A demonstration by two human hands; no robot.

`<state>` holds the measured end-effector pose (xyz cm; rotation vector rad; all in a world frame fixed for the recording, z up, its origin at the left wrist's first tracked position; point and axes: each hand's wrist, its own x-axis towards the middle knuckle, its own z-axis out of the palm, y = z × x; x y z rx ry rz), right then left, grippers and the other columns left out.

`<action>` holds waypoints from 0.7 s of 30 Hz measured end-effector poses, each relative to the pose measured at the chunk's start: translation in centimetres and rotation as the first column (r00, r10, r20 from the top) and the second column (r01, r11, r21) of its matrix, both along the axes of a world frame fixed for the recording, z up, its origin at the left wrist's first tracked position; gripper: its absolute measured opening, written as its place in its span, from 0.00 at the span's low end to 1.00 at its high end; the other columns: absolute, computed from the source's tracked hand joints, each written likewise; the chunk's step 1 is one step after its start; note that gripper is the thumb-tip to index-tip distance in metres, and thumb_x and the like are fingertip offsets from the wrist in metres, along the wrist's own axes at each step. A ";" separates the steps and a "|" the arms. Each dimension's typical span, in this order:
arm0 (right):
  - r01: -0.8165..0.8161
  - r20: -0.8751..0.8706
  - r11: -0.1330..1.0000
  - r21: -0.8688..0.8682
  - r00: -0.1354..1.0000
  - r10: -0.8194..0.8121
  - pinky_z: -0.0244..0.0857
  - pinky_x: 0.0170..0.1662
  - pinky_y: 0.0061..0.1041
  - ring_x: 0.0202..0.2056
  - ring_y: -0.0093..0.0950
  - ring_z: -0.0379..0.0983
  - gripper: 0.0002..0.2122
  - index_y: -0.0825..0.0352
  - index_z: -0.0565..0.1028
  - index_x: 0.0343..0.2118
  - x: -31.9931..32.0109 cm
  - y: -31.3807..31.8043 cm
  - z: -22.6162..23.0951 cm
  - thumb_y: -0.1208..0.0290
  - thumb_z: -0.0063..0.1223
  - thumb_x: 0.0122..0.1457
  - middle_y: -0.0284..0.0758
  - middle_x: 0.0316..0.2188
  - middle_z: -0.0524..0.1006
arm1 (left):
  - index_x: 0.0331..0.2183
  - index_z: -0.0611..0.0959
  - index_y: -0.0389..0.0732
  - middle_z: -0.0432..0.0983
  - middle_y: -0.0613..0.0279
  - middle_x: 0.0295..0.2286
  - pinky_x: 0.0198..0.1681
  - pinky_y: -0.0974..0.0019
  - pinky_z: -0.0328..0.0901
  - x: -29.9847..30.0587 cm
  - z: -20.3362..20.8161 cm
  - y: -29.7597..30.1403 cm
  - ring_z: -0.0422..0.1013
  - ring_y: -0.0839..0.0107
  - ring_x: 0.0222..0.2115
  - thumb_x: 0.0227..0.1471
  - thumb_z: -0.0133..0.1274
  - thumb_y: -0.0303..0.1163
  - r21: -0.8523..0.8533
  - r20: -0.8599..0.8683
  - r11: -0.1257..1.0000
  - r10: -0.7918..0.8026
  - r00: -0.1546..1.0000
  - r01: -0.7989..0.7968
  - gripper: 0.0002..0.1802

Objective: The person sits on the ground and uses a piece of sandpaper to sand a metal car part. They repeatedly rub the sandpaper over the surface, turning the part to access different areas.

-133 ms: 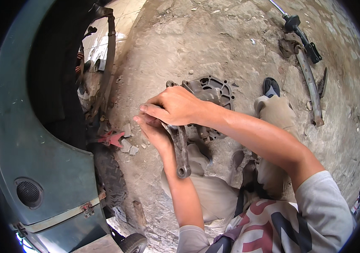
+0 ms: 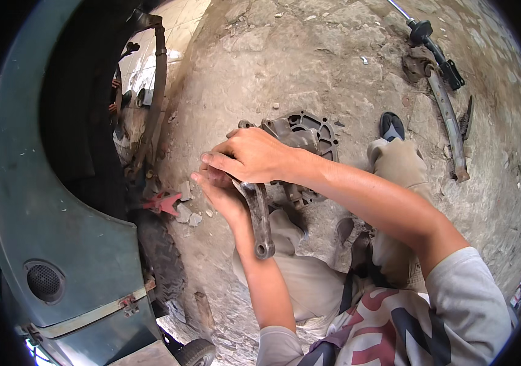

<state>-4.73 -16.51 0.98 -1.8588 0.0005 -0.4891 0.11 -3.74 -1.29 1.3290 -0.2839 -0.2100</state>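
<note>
A worn, dark metal control arm is held between my two hands, its end with a round eye pointing back toward my body over my left forearm. My left hand supports its far end from below, fingers curled round it. Over the top lies my right hand, thumb and fingers closed on that same end. The gripped part is mostly hidden by my fingers. Below and beyond my right wrist, a grey cast metal housing with a holed flange rests on the ground, partly covered by my hand and forearm.
On the left stands a green vehicle body with an open wheel arch. A red metal stand, broken stones and a tyre are beside it. At the far right lie a shock absorber and a long metal bar.
</note>
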 end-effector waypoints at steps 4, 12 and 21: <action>-0.049 -0.012 0.998 -0.042 0.999 0.048 0.62 0.61 0.45 0.29 0.43 0.79 0.25 0.65 0.83 0.31 0.5 -0.3 -0.1 0.52 0.37 0.69 0.39 0.23 0.82 | 0.50 0.72 0.26 0.72 0.49 0.46 0.55 0.57 0.65 1.0 -1.1 0.9 0.70 0.61 0.49 0.65 0.35 0.65 0.004 0.006 1.000 0.026 1.000 -0.026 0.44; 0.000 0.076 0.998 -0.055 0.997 0.004 0.66 0.56 0.39 0.29 0.43 0.78 0.23 0.65 0.83 0.29 0.6 -0.5 -0.3 0.54 0.39 0.68 0.37 0.22 0.82 | 0.50 0.75 0.25 0.74 0.44 0.45 0.54 0.53 0.66 0.5 -1.4 1.1 0.73 0.58 0.47 0.69 0.31 0.60 0.198 0.257 0.977 0.033 0.966 -0.085 0.42; 0.046 0.140 0.999 -0.014 0.989 -0.043 0.68 0.31 0.43 0.23 0.49 0.74 0.26 0.68 0.81 0.21 0.6 -0.5 0.0 0.51 0.43 0.65 0.47 0.18 0.77 | 0.53 0.73 0.25 0.73 0.40 0.48 0.55 0.55 0.66 -0.5 -2.5 0.5 0.72 0.57 0.50 0.71 0.31 0.53 0.128 0.162 0.991 0.002 0.987 -0.023 0.36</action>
